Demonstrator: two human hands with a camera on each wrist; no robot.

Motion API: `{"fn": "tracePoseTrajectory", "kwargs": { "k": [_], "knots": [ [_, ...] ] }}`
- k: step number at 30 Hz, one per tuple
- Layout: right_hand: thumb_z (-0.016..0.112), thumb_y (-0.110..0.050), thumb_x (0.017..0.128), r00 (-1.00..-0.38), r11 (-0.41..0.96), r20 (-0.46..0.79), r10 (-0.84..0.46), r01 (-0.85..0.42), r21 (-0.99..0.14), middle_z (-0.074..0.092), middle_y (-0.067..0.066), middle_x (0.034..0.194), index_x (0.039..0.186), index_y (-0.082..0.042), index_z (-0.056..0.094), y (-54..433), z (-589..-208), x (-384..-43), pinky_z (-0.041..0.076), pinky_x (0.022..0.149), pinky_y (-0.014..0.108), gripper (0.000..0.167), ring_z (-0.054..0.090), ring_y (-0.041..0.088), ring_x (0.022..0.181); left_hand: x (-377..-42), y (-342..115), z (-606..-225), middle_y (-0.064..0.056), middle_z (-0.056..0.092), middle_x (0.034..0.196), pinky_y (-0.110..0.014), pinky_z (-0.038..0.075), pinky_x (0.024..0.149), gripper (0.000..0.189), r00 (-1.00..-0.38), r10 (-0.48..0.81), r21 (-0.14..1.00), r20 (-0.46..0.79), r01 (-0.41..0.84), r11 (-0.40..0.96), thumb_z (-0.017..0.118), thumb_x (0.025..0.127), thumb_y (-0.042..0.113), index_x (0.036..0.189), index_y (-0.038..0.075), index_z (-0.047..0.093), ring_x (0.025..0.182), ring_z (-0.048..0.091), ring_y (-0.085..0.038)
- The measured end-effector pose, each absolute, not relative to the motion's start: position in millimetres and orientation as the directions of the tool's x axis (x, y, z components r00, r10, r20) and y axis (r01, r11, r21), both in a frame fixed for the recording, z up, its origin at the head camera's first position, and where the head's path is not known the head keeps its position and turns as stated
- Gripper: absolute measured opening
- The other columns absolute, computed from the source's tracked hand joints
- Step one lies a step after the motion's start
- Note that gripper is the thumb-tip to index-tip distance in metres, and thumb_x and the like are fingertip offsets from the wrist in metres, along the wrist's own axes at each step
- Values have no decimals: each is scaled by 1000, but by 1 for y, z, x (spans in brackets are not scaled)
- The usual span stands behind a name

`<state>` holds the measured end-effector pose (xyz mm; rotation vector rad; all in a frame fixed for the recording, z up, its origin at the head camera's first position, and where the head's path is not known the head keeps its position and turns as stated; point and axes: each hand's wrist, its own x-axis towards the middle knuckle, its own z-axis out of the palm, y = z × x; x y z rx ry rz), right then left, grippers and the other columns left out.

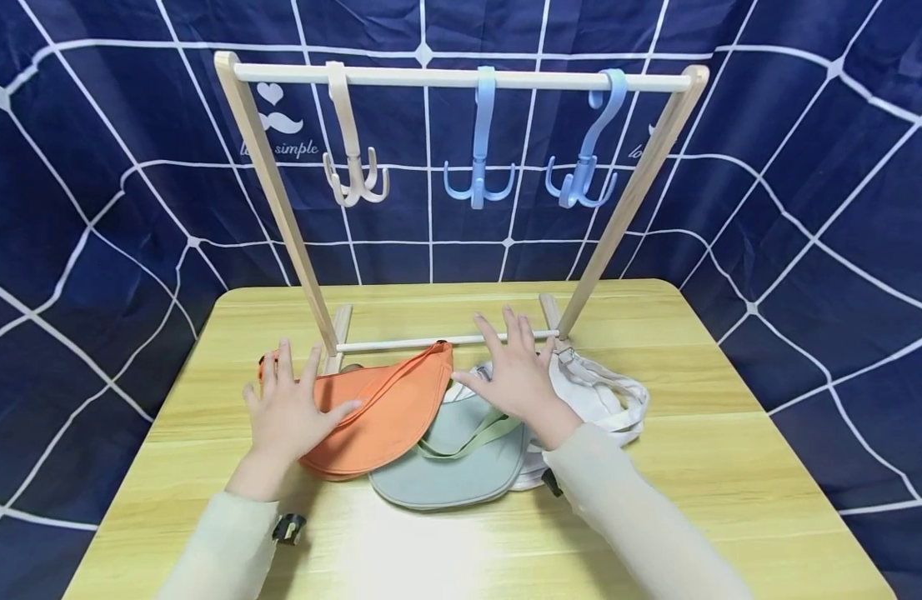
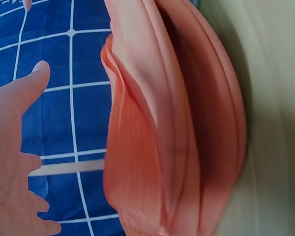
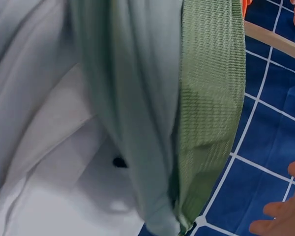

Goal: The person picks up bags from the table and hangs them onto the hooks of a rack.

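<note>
In the head view, my left hand point(image 1: 284, 412) is spread over the left side of an orange crossbody bag point(image 1: 401, 408). Its fingers are extended and grip nothing; contact with the fabric is unclear. My right hand point(image 1: 513, 371) spreads its fingers above a grey-green bag point(image 1: 446, 479) and a white bag point(image 1: 581, 396). The orange bag overlaps the grey-green one, which lies partly over the white one. A green webbing strap point(image 3: 211, 88) fills much of the right wrist view, apart from the right hand's fingers. The left wrist view shows orange folds beside the open left thumb.
Behind the bags stands a wooden rack point(image 1: 446, 77) on the wooden table point(image 1: 731, 467). From its top bar hang a beige hook point(image 1: 353, 158) and two blue ones, the middle hook point(image 1: 479, 150) and the right hook point(image 1: 584, 167). Dark blue checked cloth point(image 1: 93, 250) surrounds the table.
</note>
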<state>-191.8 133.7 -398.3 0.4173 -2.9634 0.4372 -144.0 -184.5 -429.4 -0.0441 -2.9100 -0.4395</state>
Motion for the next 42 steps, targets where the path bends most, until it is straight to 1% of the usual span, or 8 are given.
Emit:
{"fn": "tracePoseTrajectory", "kwargs": {
  "k": [3, 8, 12, 18, 23, 31, 38, 42],
  "knots": [
    [43, -82, 77, -955, 923, 149, -255, -287, -258, 3, 15, 158, 153, -33, 17, 126, -397, -194, 1, 98, 75, 93, -1, 39, 142, -141, -190, -429, -28, 4, 154, -77, 9, 94, 105, -983, -8, 296, 184, 48, 954, 59, 74, 74, 152, 14, 22, 136, 8, -51],
    [50, -76, 79, -955, 923, 133, -264, -290, -252, 4, 13, 158, 152, -34, 17, 114, -397, -197, 4, 99, 73, 91, 0, 37, 142, -138, -198, -431, -28, 3, 154, -76, 10, 94, 105, -986, -13, 294, 167, 37, 955, 53, 75, 77, 152, 14, 21, 136, 8, -51],
    [55, -71, 80, -948, 912, 134, -288, -314, -263, 6, 14, 157, 153, -33, 17, 106, -398, -199, 4, 99, 73, 90, 3, 38, 142, -137, -203, -434, -27, 2, 154, -76, 10, 94, 103, -986, -11, 302, 166, 41, 952, 55, 76, 75, 152, 14, 20, 136, 9, -51],
    [52, -72, 81, -937, 893, 120, -328, -349, -283, 8, 14, 157, 153, -33, 15, 93, -401, -202, 4, 101, 72, 90, 5, 37, 142, -133, -209, -438, -28, 8, 153, -75, 11, 94, 103, -985, -11, 314, 173, 44, 948, 55, 76, 75, 151, 13, 22, 136, 10, -50],
    [53, -71, 81, -926, 879, 132, -355, -378, -290, 13, 16, 156, 153, -32, 16, 86, -407, -207, 10, 101, 72, 89, 11, 38, 141, -130, -213, -443, -29, 6, 153, -74, 11, 95, 103, -987, -7, 326, 161, 46, 944, 55, 78, 73, 152, 13, 19, 137, 7, -49],
    [60, -64, 82, -915, 866, 110, -389, -404, -296, 16, 17, 155, 153, -31, 17, 77, -417, -216, 13, 101, 70, 90, 16, 38, 140, -124, -214, -451, -27, 16, 152, -70, 19, 95, 104, -974, -4, 347, 224, 76, 935, 66, 74, 67, 151, 10, 25, 135, 17, -48],
    [62, -63, 81, -909, 862, 68, -411, -412, -295, 20, 14, 154, 152, -30, 20, 72, -426, -223, 15, 103, 68, 89, 17, 34, 140, -121, -212, -462, -25, 24, 149, -66, 24, 95, 100, -959, 56, 339, 279, 153, 928, 76, 67, 61, 141, 4, 41, 132, 26, -48],
    [65, -58, 82, -891, 842, 48, -451, -443, -308, 22, 12, 154, 151, -29, 22, 68, -431, -226, 15, 104, 65, 87, 18, 30, 140, -122, -211, -467, -26, 31, 145, -65, 27, 96, 95, -941, 89, 332, 327, 203, 921, 82, 64, 53, 138, 4, 46, 129, 31, -48]
  ]
}}
